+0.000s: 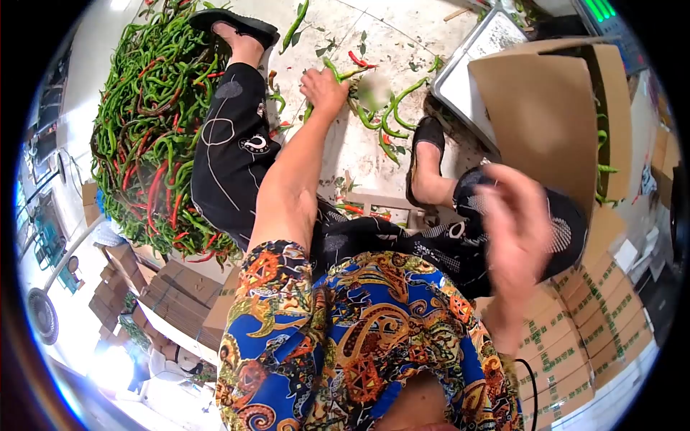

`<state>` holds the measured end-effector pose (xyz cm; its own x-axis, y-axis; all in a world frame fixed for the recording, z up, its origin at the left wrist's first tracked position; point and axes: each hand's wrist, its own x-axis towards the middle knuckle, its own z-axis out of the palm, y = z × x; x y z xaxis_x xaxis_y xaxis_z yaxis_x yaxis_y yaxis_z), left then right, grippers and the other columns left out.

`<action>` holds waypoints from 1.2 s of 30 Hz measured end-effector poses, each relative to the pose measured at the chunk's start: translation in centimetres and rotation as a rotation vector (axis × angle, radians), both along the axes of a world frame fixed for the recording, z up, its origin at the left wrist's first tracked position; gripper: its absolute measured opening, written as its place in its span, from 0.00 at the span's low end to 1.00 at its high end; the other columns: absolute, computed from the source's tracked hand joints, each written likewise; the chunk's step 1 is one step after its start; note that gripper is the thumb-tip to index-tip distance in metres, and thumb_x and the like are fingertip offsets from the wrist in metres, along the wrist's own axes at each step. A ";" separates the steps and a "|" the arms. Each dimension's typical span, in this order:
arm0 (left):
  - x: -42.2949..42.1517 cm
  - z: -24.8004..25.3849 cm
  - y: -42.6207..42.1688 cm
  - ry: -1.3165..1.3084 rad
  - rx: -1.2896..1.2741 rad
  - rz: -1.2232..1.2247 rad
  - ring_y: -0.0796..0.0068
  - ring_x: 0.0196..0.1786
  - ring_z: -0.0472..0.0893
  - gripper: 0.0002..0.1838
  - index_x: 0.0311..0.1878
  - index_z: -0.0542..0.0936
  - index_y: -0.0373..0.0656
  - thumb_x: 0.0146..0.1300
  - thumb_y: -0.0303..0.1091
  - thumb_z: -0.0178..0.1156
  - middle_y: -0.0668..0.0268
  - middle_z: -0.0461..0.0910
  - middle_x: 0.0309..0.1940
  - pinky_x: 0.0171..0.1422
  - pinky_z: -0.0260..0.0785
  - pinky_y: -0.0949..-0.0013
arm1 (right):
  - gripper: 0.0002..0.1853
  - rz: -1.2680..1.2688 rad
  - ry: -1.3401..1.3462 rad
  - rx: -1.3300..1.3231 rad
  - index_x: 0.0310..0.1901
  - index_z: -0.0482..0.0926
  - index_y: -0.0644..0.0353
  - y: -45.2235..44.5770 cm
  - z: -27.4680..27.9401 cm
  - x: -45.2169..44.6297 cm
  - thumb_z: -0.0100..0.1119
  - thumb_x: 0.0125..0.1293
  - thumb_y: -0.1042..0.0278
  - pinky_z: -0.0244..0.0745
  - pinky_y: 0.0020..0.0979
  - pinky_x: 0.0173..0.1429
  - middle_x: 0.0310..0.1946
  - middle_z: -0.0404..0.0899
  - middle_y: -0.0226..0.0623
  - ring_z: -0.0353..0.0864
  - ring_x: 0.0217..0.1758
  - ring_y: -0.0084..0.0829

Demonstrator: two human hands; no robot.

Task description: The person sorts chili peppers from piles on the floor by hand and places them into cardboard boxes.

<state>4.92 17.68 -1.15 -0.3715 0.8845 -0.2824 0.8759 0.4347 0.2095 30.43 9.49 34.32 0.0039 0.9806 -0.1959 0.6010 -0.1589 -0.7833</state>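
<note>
My left hand (323, 90) reaches down to the floor between my feet, its fingers curled around a green chili pepper (308, 113) that shows partly beneath them. Loose green chili peppers (394, 115) and a red one (359, 61) lie just right of that hand. Over my right thigh, my right hand (519, 230) is raised and smeared by motion, so its fingers cannot be made out. No object shows in it. A large heap of green and red chili peppers (144, 136) rises beside my left leg.
An open cardboard box (535, 118) with peppers inside stands at the right, next to a metal-topped scale (489, 43) with a lit green display (598, 8). Flattened cartons (568, 337) lie at lower right. A small stool (377, 203) sits between my legs. Leaf scraps litter the floor.
</note>
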 end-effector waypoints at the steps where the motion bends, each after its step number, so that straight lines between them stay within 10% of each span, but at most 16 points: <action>1: 0.1 -0.7 0.3 -0.024 0.072 0.016 0.50 0.59 0.63 0.21 0.45 0.81 0.42 0.50 0.44 0.67 0.53 0.68 0.51 0.63 0.55 0.48 | 0.14 -0.037 0.185 -0.122 0.48 0.78 0.65 0.3 -3.8 -2.2 0.60 0.60 0.78 0.75 0.27 0.46 0.40 0.80 0.37 0.80 0.39 0.25; 7: -3.0 0.2 2.9 -0.274 0.121 0.025 0.45 0.44 0.78 0.12 0.39 0.82 0.40 0.55 0.35 0.57 0.48 0.80 0.36 0.50 0.71 0.52 | 0.35 0.038 -0.328 -0.329 0.59 0.66 0.70 0.6 -28.3 -5.7 0.68 0.51 0.63 0.65 0.43 0.62 0.58 0.66 0.57 0.67 0.59 0.54; 15: -2.8 -3.3 0.7 -0.313 0.398 -0.276 0.51 0.53 0.69 0.22 0.56 0.73 0.46 0.57 0.37 0.61 0.52 0.71 0.49 0.59 0.63 0.54 | 0.34 0.166 -0.648 -0.330 0.56 0.62 0.69 -0.7 -35.3 -7.9 0.69 0.49 0.72 0.71 0.44 0.55 0.46 0.68 0.54 0.71 0.52 0.55; 20: 3.8 0.0 -4.0 -0.405 0.148 -0.219 0.52 0.54 0.68 0.27 0.57 0.72 0.47 0.56 0.44 0.65 0.54 0.69 0.49 0.58 0.63 0.54 | 0.23 -0.085 -0.070 -0.391 0.52 0.63 0.58 0.9 -34.3 -9.4 0.59 0.55 0.75 0.74 0.47 0.43 0.36 0.82 0.51 0.82 0.40 0.52; 26: 6.3 -1.6 -5.7 -0.692 0.198 0.111 0.51 0.45 0.75 0.27 0.49 0.78 0.42 0.48 0.45 0.72 0.51 0.75 0.39 0.51 0.68 0.57 | 0.18 -0.381 0.953 -0.645 0.60 0.69 0.62 0.0 -37.7 -11.1 0.48 0.69 0.77 0.71 0.25 0.55 0.49 0.78 0.32 0.75 0.53 0.25; 33: 3.5 2.0 -3.3 -0.714 0.122 0.199 0.71 0.30 0.78 0.16 0.43 0.82 0.38 0.57 0.40 0.65 0.58 0.83 0.30 0.38 0.71 0.68 | 0.20 -0.098 0.201 -0.334 0.55 0.73 0.63 0.7 -28.4 -13.3 0.49 0.59 0.77 0.72 0.43 0.54 0.48 0.77 0.53 0.76 0.47 0.60; 36: 3.0 6.0 3.2 -1.103 0.203 0.341 0.76 0.26 0.75 0.17 0.41 0.81 0.34 0.57 0.40 0.65 0.64 0.80 0.26 0.31 0.68 0.71 | 0.23 -0.166 0.262 -0.004 0.61 0.68 0.63 1.5 -23.2 -13.1 0.51 0.62 0.79 0.76 0.34 0.49 0.51 0.74 0.47 0.81 0.43 0.39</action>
